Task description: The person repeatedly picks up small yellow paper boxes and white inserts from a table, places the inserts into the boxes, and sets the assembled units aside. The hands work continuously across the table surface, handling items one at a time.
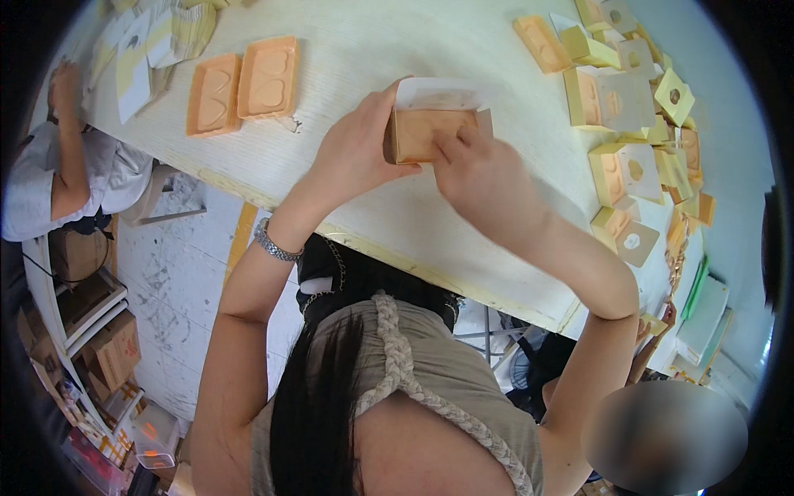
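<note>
An open box [438, 93], its pale flap raised on the far side, was held over the worktop [372, 50] between the hands, its long axis running roughly left to right. An orange tray [419, 132] lay inside. The left hand [351, 140] gripped the box's left end; the right hand [486, 174], nearer the tray, reached in from the right with curled fingers, whether pinching or pressing could not be told. Two heart-moulded trays [269, 78] lay leftward, yellow-and-white cartons [178, 35] beyond, and other boxes [609, 178] rightward.
</note>
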A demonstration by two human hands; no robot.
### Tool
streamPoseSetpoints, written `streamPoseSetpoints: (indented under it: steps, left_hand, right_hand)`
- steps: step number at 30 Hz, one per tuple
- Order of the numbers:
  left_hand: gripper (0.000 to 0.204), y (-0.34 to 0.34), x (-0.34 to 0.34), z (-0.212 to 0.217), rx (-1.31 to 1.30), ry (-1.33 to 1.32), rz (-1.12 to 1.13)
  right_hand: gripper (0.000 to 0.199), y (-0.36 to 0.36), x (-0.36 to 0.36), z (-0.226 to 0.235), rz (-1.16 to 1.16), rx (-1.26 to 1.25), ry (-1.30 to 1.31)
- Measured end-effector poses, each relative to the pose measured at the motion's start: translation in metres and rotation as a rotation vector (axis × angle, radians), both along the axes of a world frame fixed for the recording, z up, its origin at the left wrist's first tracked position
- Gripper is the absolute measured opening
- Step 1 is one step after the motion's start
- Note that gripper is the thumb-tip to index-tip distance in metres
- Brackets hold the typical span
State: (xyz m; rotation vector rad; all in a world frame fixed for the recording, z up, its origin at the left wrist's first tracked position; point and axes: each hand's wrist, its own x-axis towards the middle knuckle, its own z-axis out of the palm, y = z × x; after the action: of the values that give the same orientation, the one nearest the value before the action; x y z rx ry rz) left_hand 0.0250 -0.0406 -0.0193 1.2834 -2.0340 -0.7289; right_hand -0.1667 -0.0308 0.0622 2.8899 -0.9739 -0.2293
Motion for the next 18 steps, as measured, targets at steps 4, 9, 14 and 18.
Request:
streamPoseSetpoints:
  steps: [4,9,14,18]
  left_hand:
    - [0.095,-0.001,-0.001,-0.001,-0.006,0.011,-0.016]
    - [0.094,0.0,0.001,0.001,0.099,-0.015,-0.003]
    - [0.095,-0.001,0.002,0.002,0.028,0.025,-0.049]
    - [0.099,-0.001,0.0,0.006,0.02,0.035,-0.027]
  right_hand:
    - [0.022,-0.024,-0.007,-0.027,0.038,0.162,-0.49]
    - [0.016,-0.022,-0.003,-0.034,0.088,0.213,-0.811]
    - [0.023,-0.024,-0.013,-0.03,0.143,0.342,-0.585]
    - [0.026,-0.014,-0.025,-0.022,0.023,0.463,-0.634]
